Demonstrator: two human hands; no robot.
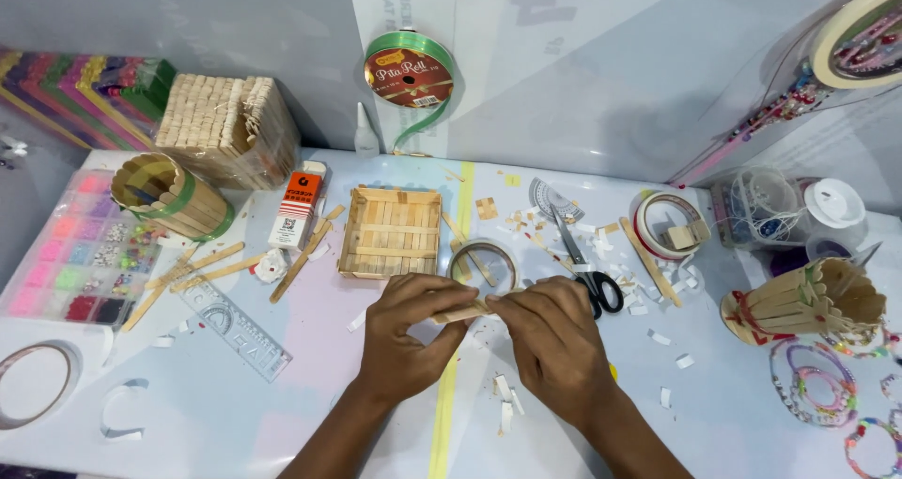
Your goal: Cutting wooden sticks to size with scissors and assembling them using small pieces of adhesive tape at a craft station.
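Two bare hands meet at the centre of a cluttered craft table [282,385], gripping a short bundle of wooden sticks [462,312] between them. The left hand [411,333] is curled closed around the bundle's left end, fingers wrapped over the top; the right hand [554,333] is likewise closed on the right end, thumb and fingers pinched against the wood. The bundle lies nearly level, just above the tabletop.

At 12 o'clock from the hands sits a square tray of wooden sticks [391,232], with a roll of clear tape [483,261] just beside it at 1 o'clock. Black-handled scissors [584,263] lie at 2 o'clock, close to the right hand. A clear ruler [235,327] rests at 9 o'clock, and a round stick-built cup [172,195] stands at 10 o'clock. At 3 o'clock, well apart, a flared holder of sticks [806,302] lies tilted. Small white scraps [505,394] dot the table below the hands.
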